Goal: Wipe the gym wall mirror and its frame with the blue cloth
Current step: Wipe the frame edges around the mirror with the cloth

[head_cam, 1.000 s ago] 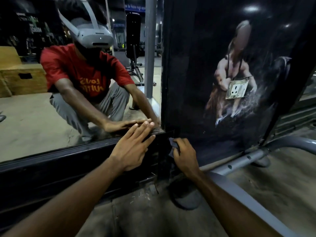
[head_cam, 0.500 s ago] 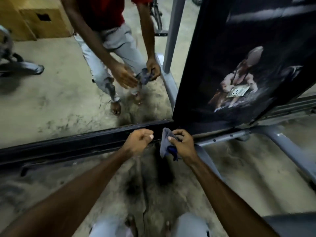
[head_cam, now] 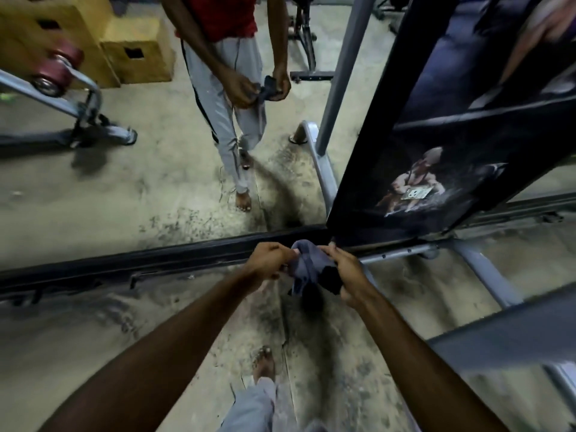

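Note:
The blue cloth (head_cam: pixel 307 269) hangs bunched between both hands, in front of the mirror's black bottom frame (head_cam: pixel 162 260). My left hand (head_cam: pixel 269 258) pinches its left edge. My right hand (head_cam: pixel 346 271) grips its right side, fingers curled round the fabric. The wall mirror (head_cam: pixel 149 169) fills the upper left and reflects a standing person in a red shirt who holds the cloth with both hands. Neither hand touches the mirror or frame.
A black poster panel (head_cam: pixel 436 145) with a socket plate stands right of the mirror. Grey metal bars of a gym machine (head_cam: pixel 480 275) run along the floor at right. My foot (head_cam: pixel 264 363) stands on the stained concrete floor. Wooden boxes and equipment show in the reflection.
I rose from a crouch to standing, so the view now looks down. My left hand left the mirror frame and took hold of the cloth; my right hand lifted the cloth off the frame.

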Action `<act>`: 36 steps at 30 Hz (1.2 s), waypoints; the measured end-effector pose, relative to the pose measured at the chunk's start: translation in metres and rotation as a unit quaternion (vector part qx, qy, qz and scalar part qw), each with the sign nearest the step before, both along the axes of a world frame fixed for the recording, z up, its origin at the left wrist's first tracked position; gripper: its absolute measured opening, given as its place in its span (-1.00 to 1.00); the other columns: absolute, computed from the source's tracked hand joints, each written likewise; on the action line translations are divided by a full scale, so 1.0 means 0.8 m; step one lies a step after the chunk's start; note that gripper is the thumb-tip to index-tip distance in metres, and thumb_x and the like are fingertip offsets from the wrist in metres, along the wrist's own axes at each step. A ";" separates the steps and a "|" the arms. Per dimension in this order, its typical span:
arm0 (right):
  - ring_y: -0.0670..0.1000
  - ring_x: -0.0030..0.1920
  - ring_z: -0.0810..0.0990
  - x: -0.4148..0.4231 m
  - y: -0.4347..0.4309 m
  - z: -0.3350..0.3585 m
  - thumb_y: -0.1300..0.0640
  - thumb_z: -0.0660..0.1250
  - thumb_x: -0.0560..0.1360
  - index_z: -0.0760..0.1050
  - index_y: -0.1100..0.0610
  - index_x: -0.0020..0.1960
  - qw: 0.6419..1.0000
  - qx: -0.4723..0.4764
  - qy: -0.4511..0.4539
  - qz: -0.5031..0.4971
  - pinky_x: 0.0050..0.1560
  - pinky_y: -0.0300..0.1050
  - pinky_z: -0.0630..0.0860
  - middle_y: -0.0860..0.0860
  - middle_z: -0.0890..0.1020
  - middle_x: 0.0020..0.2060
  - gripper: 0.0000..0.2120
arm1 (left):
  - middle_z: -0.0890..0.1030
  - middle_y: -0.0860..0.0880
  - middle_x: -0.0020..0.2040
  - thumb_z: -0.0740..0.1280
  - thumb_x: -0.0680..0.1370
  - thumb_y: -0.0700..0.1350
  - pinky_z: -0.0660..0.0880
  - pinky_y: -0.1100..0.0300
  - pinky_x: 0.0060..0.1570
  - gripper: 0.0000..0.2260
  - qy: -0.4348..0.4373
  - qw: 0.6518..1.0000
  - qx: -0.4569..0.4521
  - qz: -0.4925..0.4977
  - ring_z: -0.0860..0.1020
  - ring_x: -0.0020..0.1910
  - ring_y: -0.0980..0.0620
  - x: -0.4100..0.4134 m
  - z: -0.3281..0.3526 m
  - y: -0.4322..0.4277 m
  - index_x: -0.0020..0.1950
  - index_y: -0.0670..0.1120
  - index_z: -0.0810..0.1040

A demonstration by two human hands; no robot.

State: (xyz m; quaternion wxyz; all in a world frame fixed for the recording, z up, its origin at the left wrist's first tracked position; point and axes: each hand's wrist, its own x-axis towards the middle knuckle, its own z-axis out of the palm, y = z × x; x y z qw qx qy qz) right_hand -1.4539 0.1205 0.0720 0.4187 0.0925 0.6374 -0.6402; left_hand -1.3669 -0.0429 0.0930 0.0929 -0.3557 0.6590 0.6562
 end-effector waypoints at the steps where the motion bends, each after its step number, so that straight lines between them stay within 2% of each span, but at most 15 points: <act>1: 0.22 -0.02 0.67 0.009 0.006 0.010 -0.19 0.11 0.67 0.63 0.20 0.13 0.999 -0.020 -0.030 -0.026 -0.02 0.06 0.60 0.26 0.67 0.10 -0.48 | 0.62 -0.13 -0.12 0.40 0.59 -0.16 0.50 0.13 -0.20 -0.94 -0.015 0.999 0.015 0.030 0.59 -0.14 -0.07 0.009 0.009 0.001 -0.06 -0.13 0.64; 5: 0.22 0.08 0.64 0.052 0.035 0.040 -0.42 0.28 0.38 0.54 0.14 0.25 0.992 -0.094 -0.072 -0.042 -0.04 0.10 0.61 0.20 0.65 0.14 -0.27 | 0.60 -0.18 -0.06 0.36 0.59 -0.24 0.51 0.14 -0.31 -0.95 -0.038 0.990 0.016 0.133 0.55 -0.19 -0.13 0.055 0.029 0.005 -0.06 -0.18 0.60; 8: 0.17 0.06 0.61 0.095 0.053 0.059 -0.07 0.43 0.43 0.48 0.15 0.21 0.994 -0.106 -0.037 -0.007 -0.03 0.08 0.61 0.18 0.59 0.09 -0.55 | 0.64 -0.17 -0.03 0.34 0.59 -0.20 0.57 0.13 -0.42 -0.91 -0.024 0.985 0.062 0.160 0.62 -0.17 -0.15 0.100 0.042 0.023 -0.01 -0.15 0.64; 11: 0.08 -0.07 0.67 0.136 0.065 0.078 0.25 0.41 0.55 0.52 0.17 0.16 0.995 -0.098 0.030 0.005 -0.11 -0.03 0.63 0.11 0.66 -0.04 -0.80 | 0.53 -0.18 -0.23 0.25 0.56 -0.23 0.45 0.20 -0.49 -0.87 0.002 0.989 0.079 0.122 0.53 -0.43 -0.06 0.148 0.059 0.046 -0.12 -0.17 0.58; 13: 0.05 -0.15 0.68 0.158 0.070 0.090 0.29 0.39 0.56 0.57 0.16 0.08 0.994 -0.090 0.065 0.001 -0.13 -0.04 0.61 0.08 0.70 -0.15 -0.88 | 0.49 -0.14 -0.28 0.24 0.52 -0.23 0.43 0.22 -0.41 -0.87 0.004 0.994 0.066 0.082 0.47 -0.46 -0.02 0.181 0.073 0.060 -0.15 -0.11 0.57; 16: 0.08 -0.19 0.67 0.188 0.070 0.112 0.37 0.32 0.57 0.60 0.16 -0.01 0.993 -0.085 0.083 0.010 -0.07 -0.01 0.57 0.09 0.70 -0.21 -0.85 | 0.67 0.01 -0.17 0.32 0.55 -0.07 0.50 0.11 -0.07 -0.90 -0.004 0.997 0.060 0.043 0.63 -0.21 0.03 0.224 0.089 0.067 -0.06 0.00 0.64; 19: 0.08 -0.17 0.69 0.221 0.068 0.134 0.41 0.25 0.59 0.59 0.17 0.04 0.992 -0.086 0.086 0.041 -0.04 0.03 0.61 0.07 0.72 -0.21 -0.79 | 0.74 0.01 -0.04 0.45 0.52 0.16 0.54 0.03 0.09 -0.74 0.015 0.997 0.058 0.058 0.66 -0.01 -0.03 0.251 0.100 0.066 0.02 0.00 0.69; 21: 0.09 -0.14 0.70 0.242 0.065 0.148 0.39 0.25 0.60 0.58 0.24 0.14 0.990 -0.079 0.102 0.048 -0.04 0.00 0.62 0.09 0.72 -0.18 -0.80 | 0.74 -0.01 -0.09 0.48 0.53 0.08 0.60 0.04 0.06 -0.81 0.045 0.995 0.055 0.075 0.68 -0.05 -0.01 0.265 0.114 0.069 -0.03 -0.03 0.69; 25: 0.16 -0.08 0.67 0.280 0.057 0.177 0.04 0.43 0.57 0.64 0.21 0.04 0.989 -0.055 0.115 0.070 -0.13 -0.06 0.49 0.18 0.66 -0.10 -0.78 | 0.66 -0.08 -0.36 0.45 0.56 -0.21 0.59 0.19 -0.36 -0.82 0.097 0.984 0.046 0.139 0.62 -0.39 0.03 0.287 0.141 0.063 -0.24 -0.12 0.59; 27: 0.19 -0.17 0.70 0.295 0.053 0.186 0.06 0.46 0.54 0.61 0.30 -0.02 0.986 -0.036 0.138 0.087 -0.26 -0.11 0.47 0.25 0.67 -0.17 -0.73 | 0.70 -0.11 -0.27 0.44 0.56 -0.25 0.62 0.15 -0.27 -0.84 0.118 0.982 0.055 0.135 0.66 -0.27 -0.02 0.298 0.153 0.055 -0.23 -0.13 0.61; 29: 0.00 -0.38 0.64 0.310 0.042 0.193 0.16 0.43 0.56 0.56 0.28 -0.06 0.982 -0.035 0.163 0.087 -0.48 -0.22 0.43 0.11 0.66 -0.33 -0.83 | 0.73 -0.20 -0.07 0.47 0.52 -0.29 0.67 0.07 -0.16 -0.96 0.147 0.976 0.075 0.139 0.69 -0.09 -0.12 0.317 0.167 0.042 -0.05 -0.21 0.67; 30: -0.05 -0.37 0.64 0.319 0.032 0.198 0.20 0.42 0.56 0.57 0.26 -0.04 0.981 -0.041 0.169 0.081 -0.48 -0.23 0.49 0.06 0.68 -0.33 -0.89 | 0.72 -0.24 0.00 0.48 0.49 -0.32 0.69 0.05 -0.13 -0.85 0.159 0.973 0.084 0.146 0.69 -0.05 -0.16 0.329 0.172 0.031 0.05 -0.27 0.66; 32: 0.06 -0.07 0.72 0.334 0.015 0.206 0.21 0.44 0.54 0.59 0.22 0.09 0.981 -0.037 0.179 0.069 -0.10 -0.03 0.68 0.12 0.73 -0.08 -0.85 | 0.71 -0.24 -0.01 0.48 0.48 -0.36 0.69 0.07 -0.16 -0.77 0.185 0.966 0.092 0.157 0.69 -0.09 -0.15 0.350 0.177 0.015 0.12 -0.31 0.63; 33: 0.14 0.07 0.69 0.344 0.003 0.210 0.20 0.45 0.53 0.59 0.20 0.14 0.979 -0.033 0.186 0.070 0.12 0.09 0.64 0.16 0.72 0.02 -0.80 | 0.72 -0.21 -0.06 0.47 0.48 -0.36 0.69 0.09 -0.20 -0.78 0.194 0.964 0.085 0.159 0.70 -0.14 -0.11 0.363 0.180 0.006 0.13 -0.30 0.63; 36: 0.16 0.11 0.68 0.378 -0.029 0.217 0.21 0.44 0.54 0.61 0.17 0.11 0.976 -0.027 0.209 0.058 0.23 0.15 0.59 0.19 0.71 0.05 -0.85 | 0.73 -0.18 -0.14 0.50 0.46 -0.37 0.67 0.12 -0.26 -0.79 0.207 0.961 0.068 0.172 0.70 -0.25 -0.06 0.398 0.183 -0.017 0.08 -0.31 0.64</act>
